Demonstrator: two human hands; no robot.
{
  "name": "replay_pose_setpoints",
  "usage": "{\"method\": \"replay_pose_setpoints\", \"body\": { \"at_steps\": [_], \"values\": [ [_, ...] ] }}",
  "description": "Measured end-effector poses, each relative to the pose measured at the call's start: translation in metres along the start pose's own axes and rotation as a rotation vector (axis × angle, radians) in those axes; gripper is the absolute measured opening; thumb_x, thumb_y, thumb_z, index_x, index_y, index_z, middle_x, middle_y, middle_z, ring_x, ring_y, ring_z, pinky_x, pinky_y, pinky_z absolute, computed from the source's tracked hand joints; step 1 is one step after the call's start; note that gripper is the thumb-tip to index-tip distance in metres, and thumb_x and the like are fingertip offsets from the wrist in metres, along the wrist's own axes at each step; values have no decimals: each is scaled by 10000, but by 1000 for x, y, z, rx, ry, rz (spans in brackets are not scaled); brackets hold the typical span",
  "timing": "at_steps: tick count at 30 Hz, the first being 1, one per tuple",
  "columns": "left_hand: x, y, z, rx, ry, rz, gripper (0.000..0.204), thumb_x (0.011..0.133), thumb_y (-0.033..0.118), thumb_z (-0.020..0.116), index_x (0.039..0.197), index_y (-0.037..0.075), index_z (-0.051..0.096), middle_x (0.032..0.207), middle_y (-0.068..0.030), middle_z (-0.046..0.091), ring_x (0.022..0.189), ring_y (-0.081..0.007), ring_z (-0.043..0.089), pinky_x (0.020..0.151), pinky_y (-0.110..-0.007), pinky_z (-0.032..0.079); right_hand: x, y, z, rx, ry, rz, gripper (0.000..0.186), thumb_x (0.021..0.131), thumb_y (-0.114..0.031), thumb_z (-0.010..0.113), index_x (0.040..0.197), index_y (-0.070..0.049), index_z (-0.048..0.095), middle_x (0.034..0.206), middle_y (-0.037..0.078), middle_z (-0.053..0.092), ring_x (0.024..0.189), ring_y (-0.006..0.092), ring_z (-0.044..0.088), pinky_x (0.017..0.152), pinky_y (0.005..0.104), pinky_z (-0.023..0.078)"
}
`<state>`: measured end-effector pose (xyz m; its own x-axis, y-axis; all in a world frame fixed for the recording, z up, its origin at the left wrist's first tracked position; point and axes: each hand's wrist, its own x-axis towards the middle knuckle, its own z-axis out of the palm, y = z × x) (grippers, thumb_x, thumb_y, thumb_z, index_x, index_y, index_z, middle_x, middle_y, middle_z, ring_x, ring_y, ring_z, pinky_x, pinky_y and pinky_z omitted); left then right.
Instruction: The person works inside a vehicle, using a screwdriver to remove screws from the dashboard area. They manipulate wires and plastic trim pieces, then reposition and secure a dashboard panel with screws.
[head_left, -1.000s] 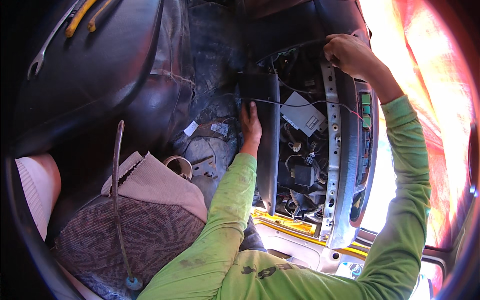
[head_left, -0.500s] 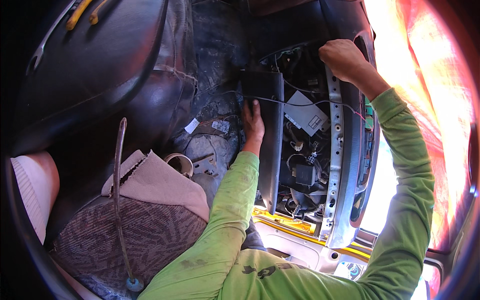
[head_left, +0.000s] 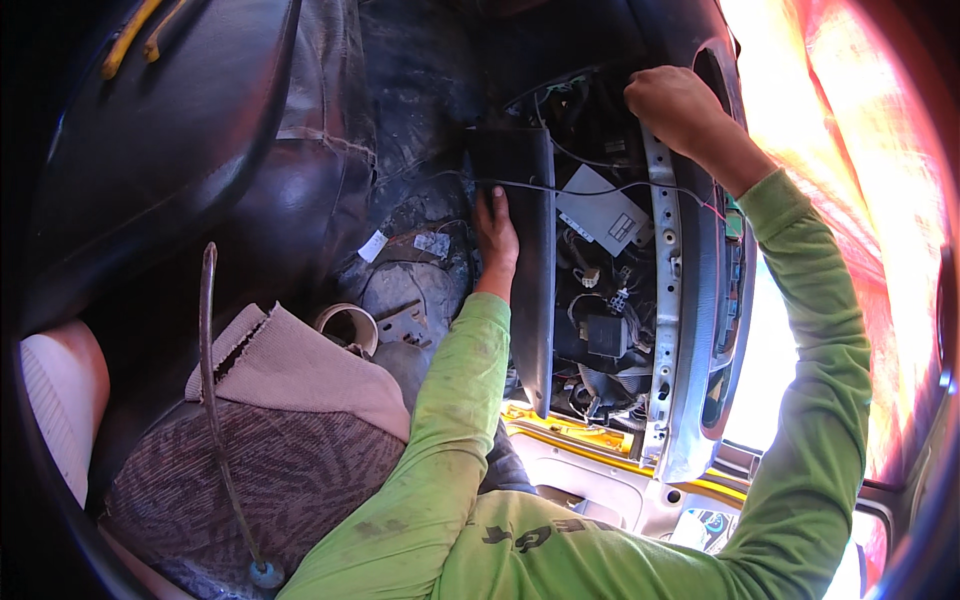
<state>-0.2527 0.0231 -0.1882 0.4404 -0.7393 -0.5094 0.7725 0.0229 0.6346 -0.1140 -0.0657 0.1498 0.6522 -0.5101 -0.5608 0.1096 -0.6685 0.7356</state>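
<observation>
My left hand (head_left: 495,240) grips the near-left edge of a long black dashboard panel (head_left: 532,290), thumb against its face and the other fingers partly hidden. This panel stands at the left side of the opened dashboard cavity. At the far end of the cavity, my right hand (head_left: 680,105) is closed in a fist above the metal crossbar (head_left: 663,265). Whatever it may hold is hidden. A thin dark wire (head_left: 620,188) runs across the panel and the cavity. Inside lie a silver box with a label (head_left: 603,208), white connectors (head_left: 618,299) and a black module (head_left: 605,336).
Yellow-handled pliers (head_left: 130,40) rest on the black seat (head_left: 190,150) at upper left. A thin metal rod (head_left: 215,400) rises beside patterned fabric (head_left: 270,480). On the floor lie a white ring-shaped part (head_left: 348,328) and a metal bracket (head_left: 405,325). Red cloth (head_left: 850,200) hangs right.
The whole view has shifted slightly, so most things appear a little further left and higher. My left hand stays on the panel, and my right hand stays closed at the far end.
</observation>
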Motion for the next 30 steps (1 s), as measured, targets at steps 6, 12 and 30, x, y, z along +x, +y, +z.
{"method": "replay_pose_setpoints", "body": {
  "at_steps": [6,12,30],
  "values": [
    [-1,5,-2,18,4,-6,847,1035,640,462,1552,-28,402,1558,-321,417,1437,-460,416,1217,-467,302,-1,-7,-8,-40,-124,32,130,828,-17,664,841,-53,788,954,144,766,979,346,742,841,433,613],
    [0,7,-3,0,-8,41,848,1036,629,469,1543,-49,404,1554,-326,420,1425,-466,430,1213,-467,310,4,-9,-9,-21,-138,29,135,838,-24,659,860,-48,790,958,143,768,987,336,743,846,434,613],
    [1,5,-5,-38,-13,17,798,1050,592,480,1516,-54,439,1532,-314,459,1416,-446,451,1202,-466,322,2,3,6,18,-116,-67,119,860,-44,652,915,-67,755,1054,139,720,1035,345,703,871,444,579]
  ]
}}
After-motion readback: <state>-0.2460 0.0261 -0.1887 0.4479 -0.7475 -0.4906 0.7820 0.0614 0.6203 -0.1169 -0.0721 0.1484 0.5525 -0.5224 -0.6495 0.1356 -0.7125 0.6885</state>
